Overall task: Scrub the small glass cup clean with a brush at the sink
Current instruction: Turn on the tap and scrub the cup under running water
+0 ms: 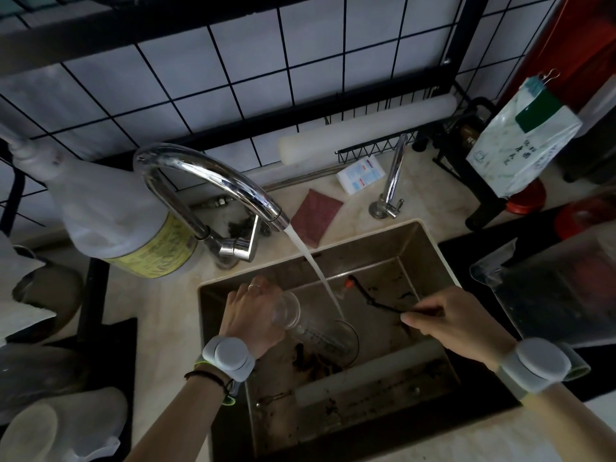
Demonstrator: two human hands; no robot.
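My left hand (248, 316) grips the small clear glass cup (313, 330) by its base, tilted on its side over the sink (430, 248) with its mouth toward the right. Water from the chrome tap (213, 175) falls in a stream (316, 271) onto the cup's mouth. My right hand (456, 323) pinches the thin dark handle of a brush (371, 300), whose orange tip points up and left. The brush is outside the cup, to its upper right.
A large white detergent bottle (113, 211) stands left of the tap. A red scouring pad (316, 216) and a second small tap (391, 181) sit behind the sink. A clear jug (550, 288) stands at the right. Dark debris lies on the sink floor.
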